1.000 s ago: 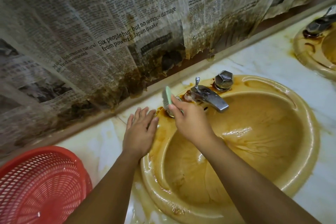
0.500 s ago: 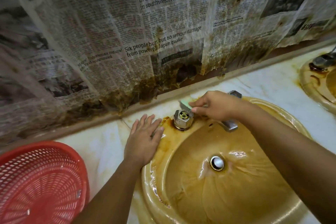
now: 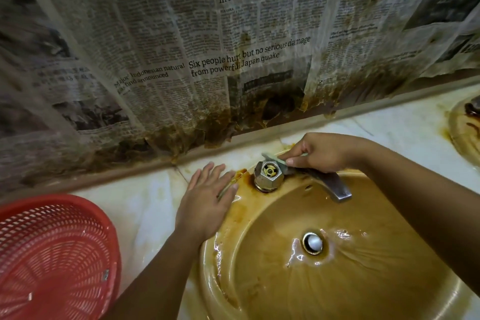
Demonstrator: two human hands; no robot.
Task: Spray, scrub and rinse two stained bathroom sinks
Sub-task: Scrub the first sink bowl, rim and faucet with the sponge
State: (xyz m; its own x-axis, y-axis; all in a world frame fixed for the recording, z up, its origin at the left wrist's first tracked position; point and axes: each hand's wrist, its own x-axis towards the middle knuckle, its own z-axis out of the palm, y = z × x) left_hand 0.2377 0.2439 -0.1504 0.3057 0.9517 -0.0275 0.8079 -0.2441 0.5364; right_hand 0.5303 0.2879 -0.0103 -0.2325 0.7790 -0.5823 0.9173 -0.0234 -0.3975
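— What lies left of the sink [image 3: 272, 280]?
— A red basket [image 3: 52, 254], well left of it on the worktop [image 3: 145, 205]. Then my left hand [image 3: 205, 205], fingers straight, flat on the sink's back-left rim, holding nothing.
— And the brush [image 3: 271, 158]?
— At the back of the sink, just behind the hex knob [image 3: 268, 175]; my right hand [image 3: 322, 153] pinches its pale green body above the spout [image 3: 335, 187]. The second sink [image 3: 462, 135] shows well to the right of this sink, brown-stained too.
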